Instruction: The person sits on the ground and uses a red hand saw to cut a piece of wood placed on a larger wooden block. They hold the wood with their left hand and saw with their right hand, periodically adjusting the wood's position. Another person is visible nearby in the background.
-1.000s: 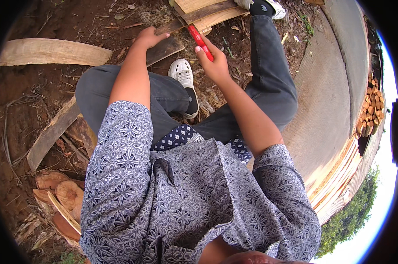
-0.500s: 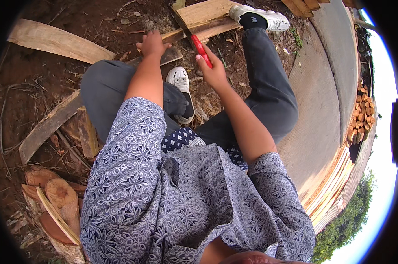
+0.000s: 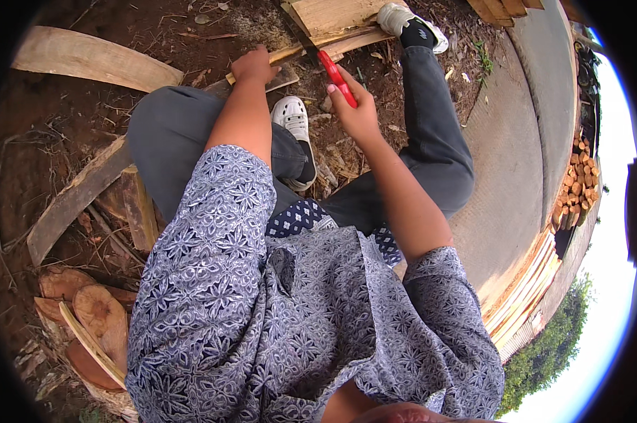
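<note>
My right hand [image 3: 356, 109] is wrapped round the red handle [image 3: 338, 79] of a handsaw. Its narrow dark blade [image 3: 301, 34] points up and left, lying across the edge of a pale wooden plank [image 3: 339, 15]. Left of the blade, my left hand [image 3: 255, 67] is closed over a long thin strip of wood [image 3: 286, 53] along the plank's near side; its fingertips are partly hidden. My right foot, in a white clog [image 3: 408, 22], rests at the plank's right end. The other white clog [image 3: 291, 116] is on the ground below my left hand.
A curved slab [image 3: 93, 60] lies at the upper left, with more boards [image 3: 78, 197] beside my left knee. Cut log pieces [image 3: 100, 317] are piled at the lower left. To the right runs a paved strip [image 3: 505, 162], with stacked logs [image 3: 578, 183] and long sawn strips [image 3: 523, 292] beyond.
My right hand and the saw have shifted slightly right and down. My left hand has moved a little right, its fingers drawing in over the wood. My right foot has shifted slightly.
</note>
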A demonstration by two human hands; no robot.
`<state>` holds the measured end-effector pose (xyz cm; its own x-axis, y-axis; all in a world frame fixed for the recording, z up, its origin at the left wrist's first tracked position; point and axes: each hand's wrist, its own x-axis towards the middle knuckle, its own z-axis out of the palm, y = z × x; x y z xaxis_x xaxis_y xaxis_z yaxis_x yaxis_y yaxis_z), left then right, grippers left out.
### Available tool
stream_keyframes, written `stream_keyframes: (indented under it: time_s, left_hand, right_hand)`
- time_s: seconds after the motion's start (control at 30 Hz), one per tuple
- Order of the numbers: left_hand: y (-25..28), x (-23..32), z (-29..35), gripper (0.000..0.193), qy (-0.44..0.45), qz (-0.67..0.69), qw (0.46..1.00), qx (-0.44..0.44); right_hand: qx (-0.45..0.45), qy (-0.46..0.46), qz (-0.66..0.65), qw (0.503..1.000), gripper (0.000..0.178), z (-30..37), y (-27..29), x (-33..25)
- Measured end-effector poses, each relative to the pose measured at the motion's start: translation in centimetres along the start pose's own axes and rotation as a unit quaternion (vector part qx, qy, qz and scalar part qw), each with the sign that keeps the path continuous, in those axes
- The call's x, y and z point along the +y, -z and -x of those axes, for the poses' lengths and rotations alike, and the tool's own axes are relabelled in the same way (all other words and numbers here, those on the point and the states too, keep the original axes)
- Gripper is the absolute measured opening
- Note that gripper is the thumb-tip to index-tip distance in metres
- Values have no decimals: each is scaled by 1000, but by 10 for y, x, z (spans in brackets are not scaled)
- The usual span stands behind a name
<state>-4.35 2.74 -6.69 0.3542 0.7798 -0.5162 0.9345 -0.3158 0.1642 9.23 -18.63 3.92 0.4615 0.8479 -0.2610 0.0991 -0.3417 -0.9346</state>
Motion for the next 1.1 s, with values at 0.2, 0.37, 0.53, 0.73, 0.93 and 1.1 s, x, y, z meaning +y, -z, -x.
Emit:
stream_keyframes:
  time_s: [0.2, 0.37, 0.53, 0.73, 0.93, 1.1]
  left_hand:
    - [3, -6, -3, 55, -62, -9, 998, -20]
    - [0, -11, -4, 54, -66, -4, 998, -15]
    - [0, -10, -1, 51, -79, -10, 997, -1]
    - [-3, -8, -3, 49, -95, -8, 995, 14]
    - [-3, -9, -5, 47, -87, 13, 996, 10]
    - [-4, -9, 7, 44, -76, 19, 997, 4]
  right_hand:
    - [23, -25, 29, 999, 49, -43, 2, -57]
    - [101, 85, 110, 985, 50, -52, -14, -48]
    - [44, 48, -36, 997, 50, -1, 3, -4]
    - [32, 61, 25, 997, 55, 16, 8, 19]
    - [28, 5, 77, 997, 54, 80, 41, -40]
    - [-4, -3, 105, 994, 48, 82, 69, -104]
